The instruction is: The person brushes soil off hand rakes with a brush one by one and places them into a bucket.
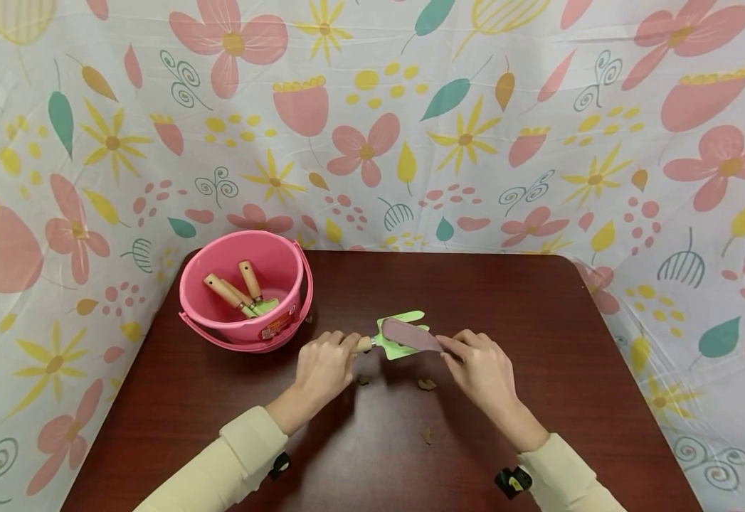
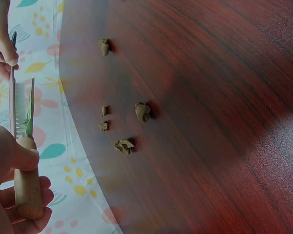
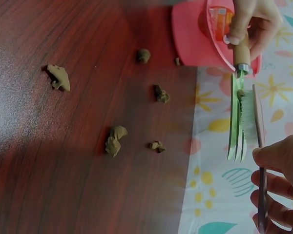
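My left hand [image 1: 324, 363] grips the wooden handle of a small garden fork [image 1: 400, 352] with green tines. In my right hand [image 1: 484, 373] is a brush [image 1: 410, 336] with a flat mauve back, pinched by its handle. The brush lies over the fork head, and in the right wrist view its pale bristles [image 3: 249, 119] touch the green tines [image 3: 233, 117]. Both tools are held above the table. Below them lie several brown clumps, among them one near the middle [image 2: 142, 112] and a curved flake [image 3: 58, 77].
A pink bucket [image 1: 218, 326] with its handle down stands at the left back of the dark wooden table [image 1: 506, 291]. Inside are green tools with wooden handles [image 1: 221, 290]. A flowered cloth [image 1: 366, 85] hangs behind and at both sides.
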Action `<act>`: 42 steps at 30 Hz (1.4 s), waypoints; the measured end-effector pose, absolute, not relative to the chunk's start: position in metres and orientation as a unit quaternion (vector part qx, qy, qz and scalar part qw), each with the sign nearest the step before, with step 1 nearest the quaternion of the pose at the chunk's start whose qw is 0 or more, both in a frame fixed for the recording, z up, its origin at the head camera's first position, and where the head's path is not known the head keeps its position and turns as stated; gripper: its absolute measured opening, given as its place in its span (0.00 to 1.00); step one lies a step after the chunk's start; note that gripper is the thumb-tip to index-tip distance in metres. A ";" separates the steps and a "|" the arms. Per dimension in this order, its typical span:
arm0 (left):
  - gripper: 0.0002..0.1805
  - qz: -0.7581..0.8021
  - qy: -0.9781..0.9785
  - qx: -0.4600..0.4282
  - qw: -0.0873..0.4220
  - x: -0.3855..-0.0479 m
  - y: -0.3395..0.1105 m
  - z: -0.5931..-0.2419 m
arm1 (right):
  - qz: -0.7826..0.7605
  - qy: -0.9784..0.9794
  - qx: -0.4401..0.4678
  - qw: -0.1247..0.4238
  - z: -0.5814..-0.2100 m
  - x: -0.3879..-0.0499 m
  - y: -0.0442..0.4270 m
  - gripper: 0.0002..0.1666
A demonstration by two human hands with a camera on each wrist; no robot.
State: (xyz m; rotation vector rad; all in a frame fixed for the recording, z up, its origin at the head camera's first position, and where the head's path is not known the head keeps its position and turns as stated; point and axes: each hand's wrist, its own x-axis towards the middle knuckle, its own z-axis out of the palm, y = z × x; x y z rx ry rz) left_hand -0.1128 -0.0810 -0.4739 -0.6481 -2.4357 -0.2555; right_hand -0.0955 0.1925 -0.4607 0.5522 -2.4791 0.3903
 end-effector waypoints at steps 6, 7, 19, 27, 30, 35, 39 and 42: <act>0.15 -0.095 -0.916 -0.248 0.301 -0.113 -0.081 -0.474 | 0.151 -0.926 0.201 0.281 -0.461 -0.094 0.196 0.17; 0.14 -0.096 -0.916 -0.248 0.301 -0.113 -0.081 -0.474 | 0.155 -0.928 0.198 0.276 -0.461 -0.094 0.195 0.17; 0.14 -0.101 -0.911 -0.254 0.310 -0.115 -0.080 -0.476 | 0.207 -0.932 0.150 0.256 -0.455 -0.098 0.190 0.17; 0.15 -0.093 -0.911 -0.264 0.304 -0.113 -0.076 -0.474 | 0.204 -0.939 0.137 0.239 -0.450 -0.105 0.180 0.16; 0.15 -0.090 -0.911 -0.263 0.304 -0.113 -0.075 -0.474 | 0.200 -0.944 0.134 0.225 -0.448 -0.104 0.178 0.15; 0.15 -0.100 -0.910 -0.253 0.313 -0.114 -0.076 -0.475 | 0.190 -0.953 0.131 0.196 -0.444 -0.100 0.175 0.17; 0.14 -0.097 -0.910 -0.248 0.318 -0.115 -0.078 -0.475 | 0.185 -0.954 0.137 0.190 -0.445 -0.096 0.174 0.17; 0.14 -0.092 -0.911 -0.243 0.320 -0.116 -0.080 -0.476 | 0.180 -0.953 0.146 0.193 -0.446 -0.094 0.173 0.16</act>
